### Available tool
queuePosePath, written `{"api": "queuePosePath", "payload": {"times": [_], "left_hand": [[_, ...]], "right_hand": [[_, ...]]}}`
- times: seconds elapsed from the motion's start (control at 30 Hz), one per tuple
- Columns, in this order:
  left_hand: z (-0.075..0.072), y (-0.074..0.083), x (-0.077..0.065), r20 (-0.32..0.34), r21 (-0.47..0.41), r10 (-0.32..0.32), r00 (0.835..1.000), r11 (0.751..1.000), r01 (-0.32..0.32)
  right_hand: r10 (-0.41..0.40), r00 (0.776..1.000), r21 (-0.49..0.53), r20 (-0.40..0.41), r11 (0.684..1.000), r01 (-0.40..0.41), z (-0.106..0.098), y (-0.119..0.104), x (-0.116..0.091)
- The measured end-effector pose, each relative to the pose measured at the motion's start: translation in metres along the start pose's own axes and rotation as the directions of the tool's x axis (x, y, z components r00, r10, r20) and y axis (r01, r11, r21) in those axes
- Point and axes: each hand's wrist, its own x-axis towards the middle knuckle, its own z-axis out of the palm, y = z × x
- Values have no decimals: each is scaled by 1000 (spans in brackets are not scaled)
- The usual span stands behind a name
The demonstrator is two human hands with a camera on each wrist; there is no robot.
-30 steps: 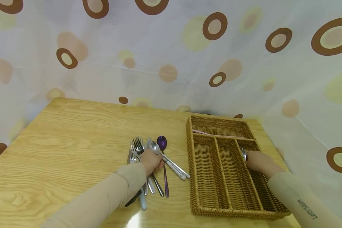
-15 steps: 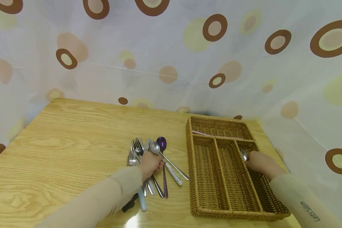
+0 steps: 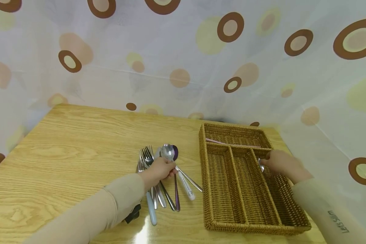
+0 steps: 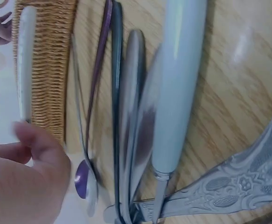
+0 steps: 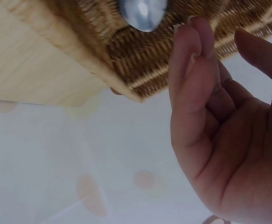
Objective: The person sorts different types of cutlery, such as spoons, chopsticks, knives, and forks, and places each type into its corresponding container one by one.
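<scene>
Between thumb and fingers, my left hand [image 3: 160,168] pinches a spoon with a white patterned handle [image 3: 186,185]; its steel bowl [image 3: 167,151] points away from me. Under and beside this hand lies a cutlery pile: forks [image 3: 147,156], a purple spoon [image 3: 177,196], a thin silver handle [image 3: 194,182] and a light-blue handle [image 4: 180,88]. At the wicker tray's right-hand long compartment, my right hand [image 3: 285,165] is above a silver spoon [image 3: 261,165]. In the right wrist view, its fingers are apart from that spoon's bowl [image 5: 144,13], and the thumb stands away.
The wicker tray [image 3: 205,189] stands on the right of the wooden table [image 3: 79,152], with three long compartments and one across the back. A thin pink stick [image 3: 215,141] lies in the back one. A patterned cloth [image 3: 158,84] hangs behind the table.
My right hand has let go of the silver spoon in the tray and risen slightly. My left hand has shifted the white-handled spoon a little up and to the right.
</scene>
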Motion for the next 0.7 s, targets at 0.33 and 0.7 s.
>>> {"api": "queuePosePath", "payload": {"times": [0.33,0.7], "left_hand": [[-1,4,-3,82,-96,-13,997,995,21],[5,6,-3,155,-241,-25,988,969,63]], "right_hand": [[-41,999,2,-10,999,41,-17,-24,-5],[-54,994,-4,-97,999,54,-20,-40,-12]]}}
